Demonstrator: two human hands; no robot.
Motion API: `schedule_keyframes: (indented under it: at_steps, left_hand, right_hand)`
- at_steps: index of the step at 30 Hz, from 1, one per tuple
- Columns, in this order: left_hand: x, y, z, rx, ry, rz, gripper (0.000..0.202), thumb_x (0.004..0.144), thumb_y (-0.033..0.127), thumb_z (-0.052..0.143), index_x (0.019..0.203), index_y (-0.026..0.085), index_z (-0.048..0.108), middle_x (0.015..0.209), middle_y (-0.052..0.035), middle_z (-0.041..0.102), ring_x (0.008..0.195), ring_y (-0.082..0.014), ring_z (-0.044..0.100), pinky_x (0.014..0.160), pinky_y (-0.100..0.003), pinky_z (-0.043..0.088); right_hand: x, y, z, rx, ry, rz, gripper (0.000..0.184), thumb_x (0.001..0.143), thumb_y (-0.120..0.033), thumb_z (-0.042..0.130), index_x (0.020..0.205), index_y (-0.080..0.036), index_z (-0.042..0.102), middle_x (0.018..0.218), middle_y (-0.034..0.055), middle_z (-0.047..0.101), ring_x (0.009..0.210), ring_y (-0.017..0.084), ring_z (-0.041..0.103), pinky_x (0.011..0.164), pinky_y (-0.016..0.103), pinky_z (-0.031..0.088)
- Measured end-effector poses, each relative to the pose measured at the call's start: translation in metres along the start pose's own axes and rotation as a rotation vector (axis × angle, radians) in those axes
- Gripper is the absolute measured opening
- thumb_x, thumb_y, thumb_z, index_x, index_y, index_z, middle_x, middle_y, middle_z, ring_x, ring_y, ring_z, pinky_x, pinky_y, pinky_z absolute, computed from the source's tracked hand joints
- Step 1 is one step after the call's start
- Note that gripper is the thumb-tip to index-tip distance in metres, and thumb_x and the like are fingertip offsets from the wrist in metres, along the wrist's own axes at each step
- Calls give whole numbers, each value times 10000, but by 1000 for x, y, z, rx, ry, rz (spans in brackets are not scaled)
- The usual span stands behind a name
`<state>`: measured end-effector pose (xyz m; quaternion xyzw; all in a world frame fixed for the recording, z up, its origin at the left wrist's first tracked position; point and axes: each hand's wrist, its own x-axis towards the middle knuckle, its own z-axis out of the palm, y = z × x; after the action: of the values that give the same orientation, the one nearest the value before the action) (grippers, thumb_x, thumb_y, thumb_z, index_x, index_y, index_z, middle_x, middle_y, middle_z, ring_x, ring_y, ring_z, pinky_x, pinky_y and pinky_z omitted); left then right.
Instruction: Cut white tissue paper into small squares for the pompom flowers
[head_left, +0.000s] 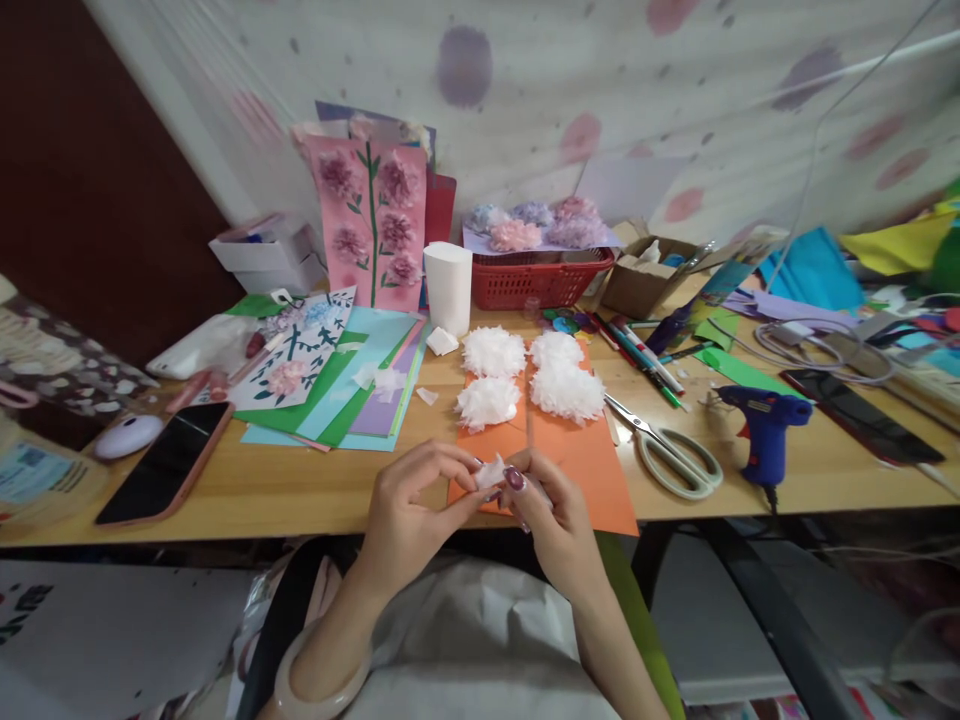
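Between my two hands, above the near edge of the orange paper, is a small piece of white tissue paper (491, 472). My left hand (420, 495) pinches it between thumb and fingertips. From the other side my right hand (551, 510) grips it, thumb bent against the forefinger. Just beyond my hands, several fluffy white tissue pompoms (566, 388) rest on the orange paper (592, 480). To the right of the paper lie scissors (667, 450) with pale handles, blades pointing away to the left. A blue glue gun (769, 425) is farther right.
Coloured sheets (360, 400) and a flower picture (292, 350) lie on the left, with a phone (169, 465) nearer the edge. Behind stand a white roll (448, 290), a pink flower card (371, 220) and a red basket (540, 280). Pens (645, 360) and cables (810, 350) lie right.
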<state>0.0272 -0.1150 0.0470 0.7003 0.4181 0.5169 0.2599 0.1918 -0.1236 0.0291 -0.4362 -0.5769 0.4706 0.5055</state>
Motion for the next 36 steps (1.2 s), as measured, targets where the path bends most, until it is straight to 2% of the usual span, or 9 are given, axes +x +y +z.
schedule_keyframes:
  at_steps: [4, 8, 12, 16, 21, 24, 29, 36]
  left_hand:
    - [0, 2, -1, 16, -8, 14, 181, 813, 162, 755, 688, 239, 651, 806, -13, 758, 784, -176, 722, 748, -289, 545]
    - [-1, 1, -1, 10, -17, -10, 181, 812, 155, 743, 682, 242, 651, 807, -12, 766, 784, -175, 724, 751, -285, 550]
    - [-6, -3, 3, -130, -2, -168, 164, 788, 168, 765, 718, 239, 635, 867, -10, 780, 833, -166, 740, 794, -262, 567]
    - [-8, -4, 6, -368, 16, -353, 178, 786, 225, 781, 884, 234, 632, 916, -33, 799, 865, -178, 765, 811, -259, 592]
    - [-5, 1, 4, -364, 55, -480, 273, 822, 318, 754, 1044, 207, 639, 829, -56, 806, 814, -223, 781, 748, -282, 607]
    - [-4, 3, 2, -332, 40, -483, 305, 800, 335, 777, 1060, 205, 681, 841, -59, 813, 827, -229, 781, 768, -290, 610]
    - [-5, 2, 1, -246, 29, -401, 125, 821, 304, 728, 873, 220, 805, 912, -64, 823, 849, -239, 777, 782, -316, 627]
    - [-4, 4, 2, -241, 36, -410, 91, 779, 207, 702, 799, 212, 791, 821, -44, 814, 777, -213, 768, 745, -289, 623]
  right_hand:
    - [0, 0, 0, 29, -32, 70, 306, 950, -418, 524, 731, -207, 545, 640, -44, 475, 528, 100, 363, 509, 240, 299]
    - [3, -1, 1, 47, -39, 86, 218, 908, -347, 533, 740, -210, 553, 632, -46, 481, 522, 102, 351, 505, 240, 293]
    - [4, 0, 1, 26, -36, 61, 171, 893, -303, 534, 756, -207, 565, 652, -41, 498, 562, 109, 381, 535, 238, 309]
    - [3, 2, 2, 18, -43, 39, 189, 922, -315, 524, 778, -204, 576, 678, -34, 509, 593, 114, 403, 560, 241, 320]
    - [4, 1, 1, -40, -34, 11, 196, 935, -309, 513, 776, -207, 566, 650, -40, 488, 575, 115, 387, 554, 247, 305]
    - [3, -1, 1, -86, -32, -14, 195, 930, -296, 510, 760, -210, 555, 644, -40, 485, 586, 120, 402, 556, 247, 305]
    - [2, -2, -1, -120, -39, -12, 193, 929, -299, 510, 777, -205, 582, 669, -27, 530, 606, 126, 442, 574, 248, 330]
    - [2, -3, -2, -106, -46, 2, 205, 932, -297, 508, 780, -199, 603, 686, -22, 563, 613, 125, 463, 588, 245, 349]
